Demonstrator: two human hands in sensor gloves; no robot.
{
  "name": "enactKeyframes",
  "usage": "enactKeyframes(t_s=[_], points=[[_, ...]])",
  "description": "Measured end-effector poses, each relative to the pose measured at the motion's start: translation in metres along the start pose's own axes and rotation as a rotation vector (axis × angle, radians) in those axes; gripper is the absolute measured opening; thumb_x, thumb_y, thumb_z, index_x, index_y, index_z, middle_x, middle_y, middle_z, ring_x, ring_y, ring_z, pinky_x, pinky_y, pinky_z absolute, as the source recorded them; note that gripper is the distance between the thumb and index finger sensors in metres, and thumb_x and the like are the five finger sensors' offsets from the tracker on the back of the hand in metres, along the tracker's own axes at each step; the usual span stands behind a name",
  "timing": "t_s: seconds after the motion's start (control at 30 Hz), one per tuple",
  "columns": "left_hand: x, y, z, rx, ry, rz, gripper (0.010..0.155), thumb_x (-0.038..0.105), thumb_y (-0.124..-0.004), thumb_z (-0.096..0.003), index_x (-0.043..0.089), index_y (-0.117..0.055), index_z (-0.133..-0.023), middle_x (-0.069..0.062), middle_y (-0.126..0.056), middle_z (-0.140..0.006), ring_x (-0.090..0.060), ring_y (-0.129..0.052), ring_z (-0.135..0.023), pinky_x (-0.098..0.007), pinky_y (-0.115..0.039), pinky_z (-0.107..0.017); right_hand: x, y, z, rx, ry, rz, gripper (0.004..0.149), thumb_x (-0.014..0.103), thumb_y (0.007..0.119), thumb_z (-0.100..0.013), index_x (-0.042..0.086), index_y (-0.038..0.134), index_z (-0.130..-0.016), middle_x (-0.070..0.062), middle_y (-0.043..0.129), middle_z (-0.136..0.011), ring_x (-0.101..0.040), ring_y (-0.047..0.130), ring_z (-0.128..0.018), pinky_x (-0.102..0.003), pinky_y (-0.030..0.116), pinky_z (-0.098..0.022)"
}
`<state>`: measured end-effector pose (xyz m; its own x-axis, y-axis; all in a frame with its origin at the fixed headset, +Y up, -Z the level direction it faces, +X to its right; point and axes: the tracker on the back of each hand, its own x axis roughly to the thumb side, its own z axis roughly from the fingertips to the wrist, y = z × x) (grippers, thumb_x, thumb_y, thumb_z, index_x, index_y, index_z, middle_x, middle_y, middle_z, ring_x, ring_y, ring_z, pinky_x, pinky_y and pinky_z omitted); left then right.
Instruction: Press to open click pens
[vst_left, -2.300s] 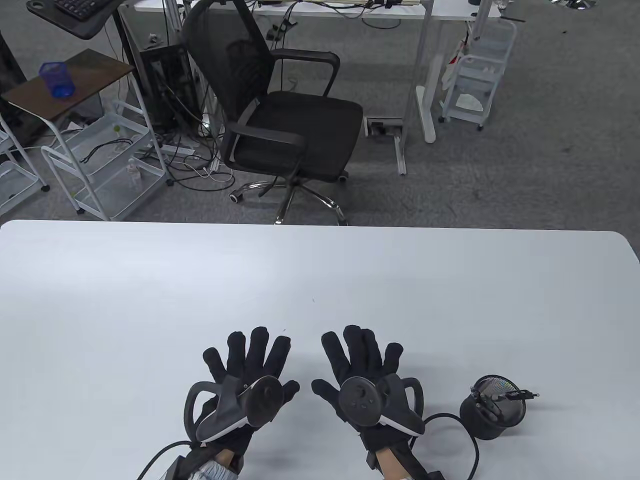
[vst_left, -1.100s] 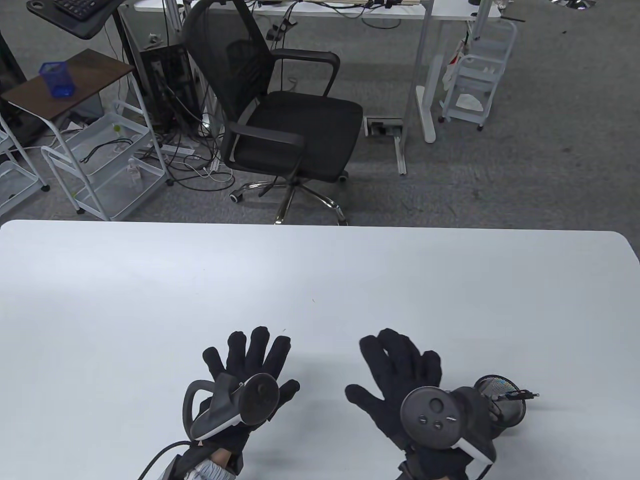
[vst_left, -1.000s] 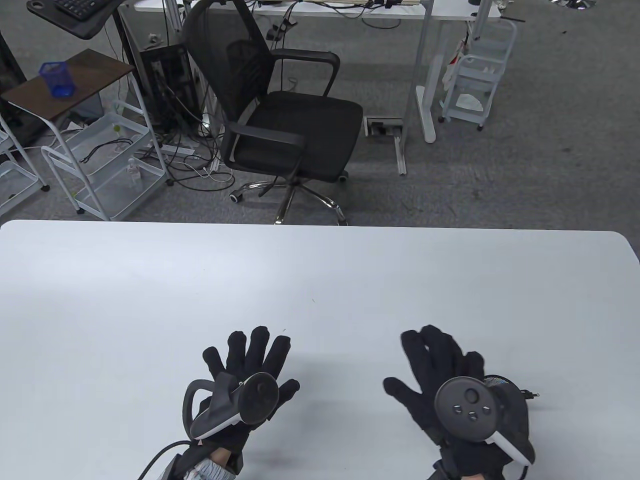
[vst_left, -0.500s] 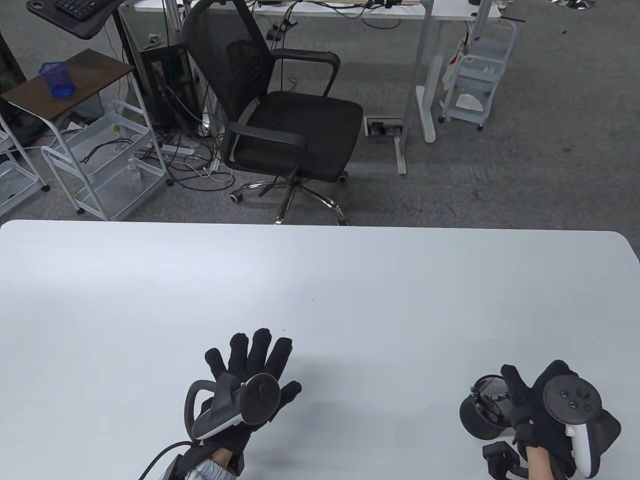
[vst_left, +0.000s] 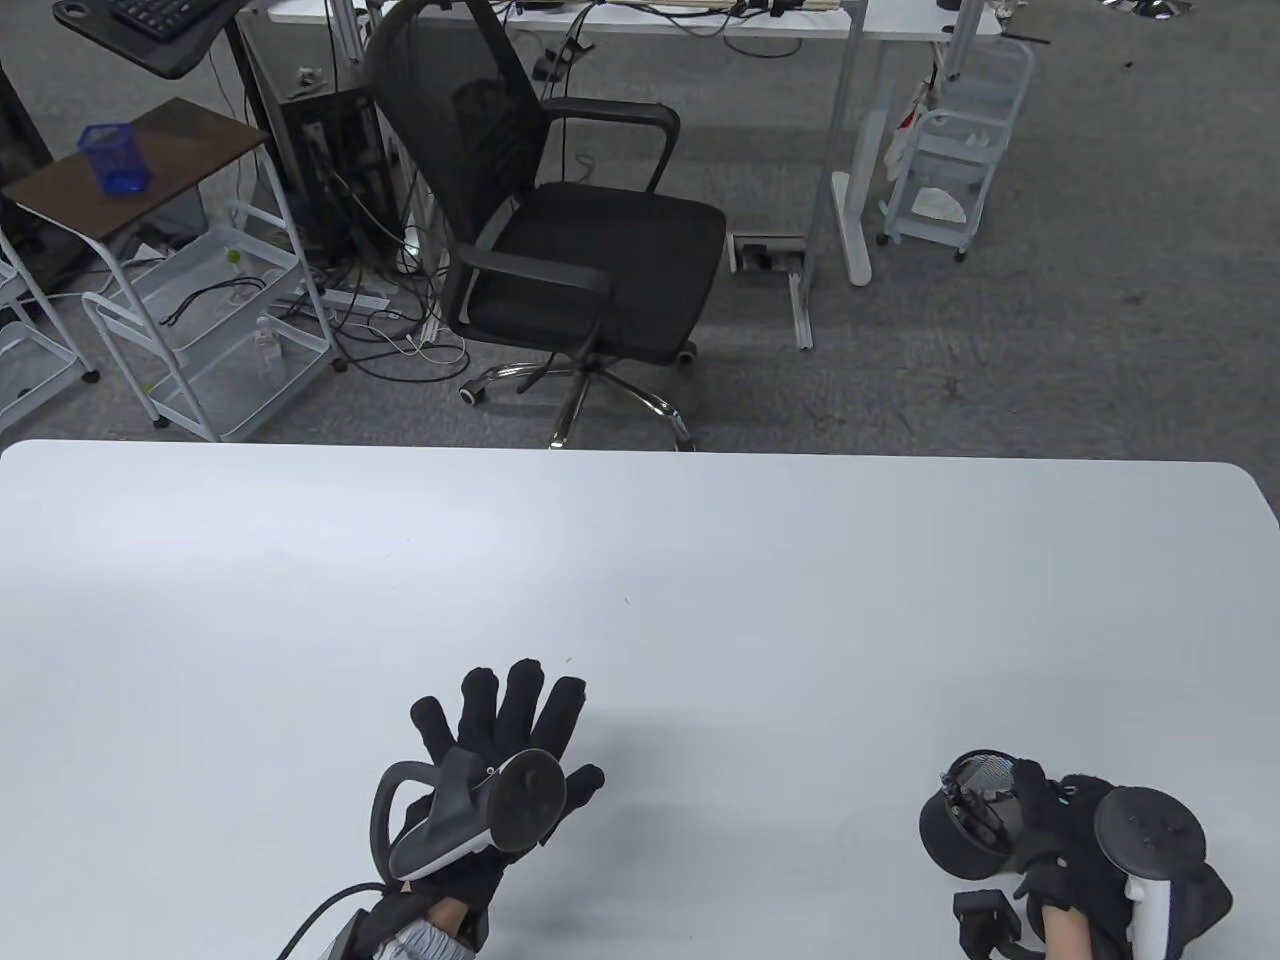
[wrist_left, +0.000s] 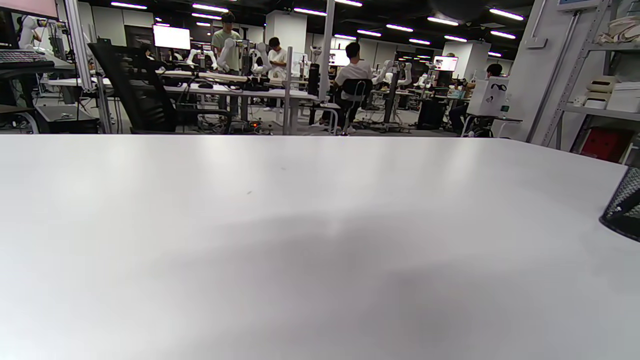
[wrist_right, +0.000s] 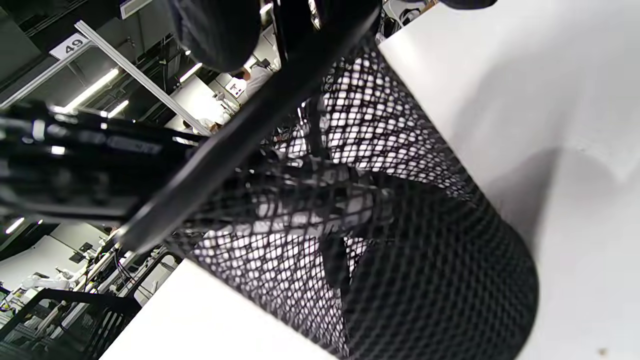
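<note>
Right hand (vst_left: 1075, 840) reaches into the mesh pen cup (vst_left: 965, 830) (grip hidden); left hand (vst_left: 500, 745) rests flat, fingers spread; 0 pens clicked yet.

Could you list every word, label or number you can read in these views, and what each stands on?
"49": on a small white sign fixed to a metal beam overhead, right wrist view.
Pale print on the black pen in the black mesh pen holder: too blurred to read.
Nothing else legible.

A: What colour is the worktop (vst_left: 640, 560)?
B: Plain white. The pen cup (vst_left: 965, 830) is black mesh, a diamond-grid pattern.
A: And the gloves?
B: Black, on both the left hand (vst_left: 500, 730) and the right hand (vst_left: 1075, 830).
</note>
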<state>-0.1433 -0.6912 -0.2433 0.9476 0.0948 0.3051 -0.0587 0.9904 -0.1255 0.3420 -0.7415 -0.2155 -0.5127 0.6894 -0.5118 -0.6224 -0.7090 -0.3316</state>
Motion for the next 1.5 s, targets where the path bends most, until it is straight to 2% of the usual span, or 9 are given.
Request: enactKeyframes(t_s=[0.17,0.43,0.57,0.7,0.8,1.03,1.17,1.3,1.5], points=[[0.000,0.000,0.000,0.000,0.001,0.002,0.075,0.064,-0.052,-0.0686,0.027,-0.024,-0.127,-0.022,-0.024,-0.133,-0.064,-0.030,-0.116,-0.086,-0.022,-0.068,0.003,0.000,0.001,0.002,0.003,0.017,0.049,0.027,0.075,-0.062,-0.008,0.060,-0.092,-0.050,0.030,-0.111,-0.070,0.040,-0.097,-0.082,0.032,-0.065],[-0.001,0.000,0.000,0.001,0.001,0.004,0.075,0.064,-0.052,-0.0686,0.027,-0.023,-0.127,-0.022,-0.024,-0.133,-0.064,-0.030,-0.116,-0.086,-0.022,-0.068,0.012,-0.003,0.003,-0.021,-0.055,0.037,0.046,0.023,0.073,-0.062,-0.012,0.060,-0.089,-0.049,0.031,-0.110,-0.069,0.042,-0.097,-0.082,0.032,-0.065],[-0.001,0.000,0.000,-0.001,0.002,0.006,0.075,0.064,-0.052,-0.0686,0.027,-0.023,-0.127,-0.022,-0.024,-0.133,-0.064,-0.030,-0.115,-0.086,-0.022,-0.068,0.030,-0.011,0.009,-0.068,-0.124,0.072,0.048,0.023,0.073,-0.062,-0.014,0.061,-0.089,-0.049,0.036,-0.110,-0.065,0.053,-0.097,-0.081,0.035,-0.065],[-0.001,0.000,0.001,0.000,0.002,0.005,0.075,0.064,-0.052,-0.0685,0.027,-0.023,-0.127,-0.022,-0.024,-0.133,-0.064,-0.031,-0.115,-0.086,-0.022,-0.068,0.063,-0.030,0.022,-0.129,-0.209,0.119,0.048,0.022,0.074,-0.062,-0.016,0.062,-0.089,-0.049,0.041,-0.108,-0.060,0.064,-0.095,-0.080,0.038,-0.065],[-0.001,0.001,0.002,0.004,0.003,0.005,0.075,0.064,-0.053,-0.0684,0.027,-0.023,-0.127,-0.023,-0.025,-0.133,-0.064,-0.030,-0.115,-0.086,-0.022,-0.068,0.088,-0.045,0.031,-0.179,-0.267,0.159,0.048,0.022,0.076,-0.061,-0.016,0.064,-0.088,-0.049,0.048,-0.106,-0.054,0.079,-0.087,-0.076,0.047,-0.067],[-0.001,0.002,0.003,0.011,0.001,0.015,0.076,0.065,-0.053,-0.0684,0.027,-0.022,-0.127,-0.025,-0.025,-0.133,-0.064,-0.031,-0.115,-0.086,-0.022,-0.068,0.157,-0.070,0.075,-0.251,-0.473,0.140,0.048,0.022,0.078,-0.060,-0.015,0.066,-0.088,-0.048,0.054,-0.104,-0.045,0.092,-0.077,-0.069,0.058,-0.068],[-0.001,0.002,0.003,0.009,0.001,0.015,0.076,0.065,-0.052,-0.0685,0.027,-0.021,-0.127,-0.025,-0.025,-0.133,-0.064,-0.031,-0.115,-0.086,-0.022,-0.068,0.190,-0.057,0.105,-0.226,-0.625,0.096,0.048,0.021,0.079,-0.060,-0.015,0.067,-0.089,-0.048,0.057,-0.103,-0.038,0.097,-0.072,-0.067,0.062,-0.067],[-0.001,0.002,0.004,0.011,-0.002,0.015,0.076,0.064,-0.052,-0.0685,0.027,-0.022,-0.127,-0.025,-0.025,-0.133,-0.064,-0.031,-0.115,-0.086,-0.022,-0.068,0.219,-0.019,0.130,-0.104,-0.747,0.028,0.050,0.020,0.080,-0.060,-0.016,0.066,-0.092,-0.048,0.058,-0.103,-0.035,0.098,-0.070,-0.065,0.064,-0.066],[0.001,0.001,0.004,0.011,-0.002,0.010,0.075,0.064,-0.053,-0.0688,0.027,-0.022,-0.127,-0.025,-0.025,-0.133,-0.064,-0.031,-0.115,-0.086,-0.022,-0.068,0.240,0.036,0.144,0.025,-0.827,-0.082,0.053,0.019,0.083,-0.058,-0.017,0.069,-0.094,-0.048,0.060,-0.103,-0.032,0.099,-0.067,-0.065,0.064,-0.066]])
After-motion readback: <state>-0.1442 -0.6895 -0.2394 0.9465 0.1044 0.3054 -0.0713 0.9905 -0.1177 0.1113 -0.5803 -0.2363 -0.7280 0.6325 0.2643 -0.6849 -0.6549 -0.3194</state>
